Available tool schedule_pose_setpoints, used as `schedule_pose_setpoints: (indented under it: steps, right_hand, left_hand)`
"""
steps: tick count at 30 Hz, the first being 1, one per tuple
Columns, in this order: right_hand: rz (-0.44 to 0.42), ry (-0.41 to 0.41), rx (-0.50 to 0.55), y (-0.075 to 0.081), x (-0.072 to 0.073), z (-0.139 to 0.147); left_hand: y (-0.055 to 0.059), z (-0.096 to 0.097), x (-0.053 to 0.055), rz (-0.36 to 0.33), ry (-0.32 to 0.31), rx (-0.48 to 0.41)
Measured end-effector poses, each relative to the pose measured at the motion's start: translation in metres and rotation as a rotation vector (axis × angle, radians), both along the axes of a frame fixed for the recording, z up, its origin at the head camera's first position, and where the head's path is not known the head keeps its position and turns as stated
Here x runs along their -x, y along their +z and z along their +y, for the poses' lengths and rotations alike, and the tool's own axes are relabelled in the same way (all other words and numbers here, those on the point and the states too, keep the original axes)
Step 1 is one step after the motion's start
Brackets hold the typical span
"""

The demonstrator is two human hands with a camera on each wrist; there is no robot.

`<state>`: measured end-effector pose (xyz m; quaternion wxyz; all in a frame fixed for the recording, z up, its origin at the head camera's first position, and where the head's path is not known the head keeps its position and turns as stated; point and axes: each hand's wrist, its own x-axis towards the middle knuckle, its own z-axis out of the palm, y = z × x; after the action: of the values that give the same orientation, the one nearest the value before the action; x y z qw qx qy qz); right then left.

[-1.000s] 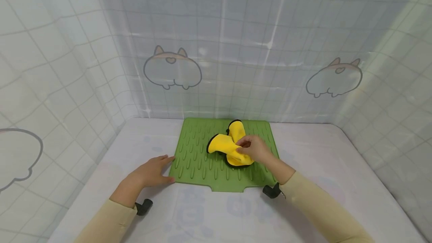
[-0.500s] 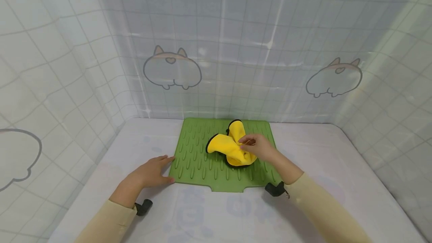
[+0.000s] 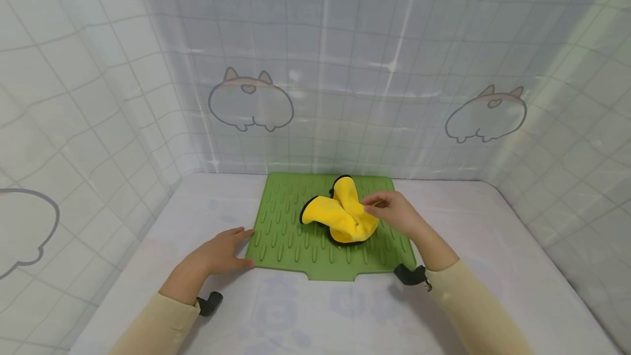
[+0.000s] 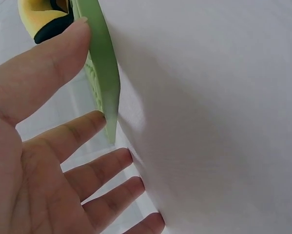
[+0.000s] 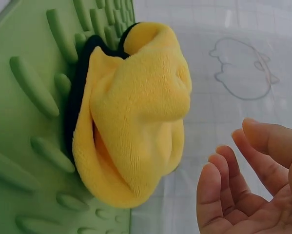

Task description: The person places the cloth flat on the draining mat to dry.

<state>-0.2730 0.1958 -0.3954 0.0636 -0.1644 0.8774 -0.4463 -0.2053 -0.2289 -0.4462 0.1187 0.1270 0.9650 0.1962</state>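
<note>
A yellow cloth (image 3: 340, 218) with black edging lies crumpled on the ribbed green mat (image 3: 283, 223). Its folds stand up in the right wrist view, where the plush yellow fabric (image 5: 141, 102) shows close. My right hand (image 3: 391, 213) hovers just right of the cloth, fingers loosely bent, with nothing between them; a gap separates them from the fabric. My left hand (image 3: 224, 251) rests at the mat's left edge with fingers spread. In the left wrist view its thumb and forefinger touch the mat's rim (image 4: 107, 68), and the other fingertips are on the white tabletop.
The pale table surface (image 3: 276, 316) stretches around the mat. Grid-patterned curtains (image 3: 345, 97) with cartoon animal outlines enclose the back and both sides. A black wrist camera (image 3: 210, 303) is strapped at the left sleeve, another camera (image 3: 411, 275) at the right.
My right hand has let go of the yellow cloth and drawn back to the right. The cloth's right side has spread slightly rightward. My left hand has stayed in place.
</note>
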Motion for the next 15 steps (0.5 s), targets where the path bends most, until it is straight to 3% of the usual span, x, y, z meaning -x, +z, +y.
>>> schedule_pose_setpoints:
  steps: [7, 15]
  right_hand:
    - [-0.017, -0.019, 0.03, 0.002, -0.008, 0.009]
    - [-0.057, -0.055, 0.063, -0.013, -0.001, 0.027]
  left_hand:
    - [0.003, 0.003, 0.001, -0.014, -0.001, -0.001]
    - [0.009, 0.011, 0.005, -0.022, -0.031, -0.012]
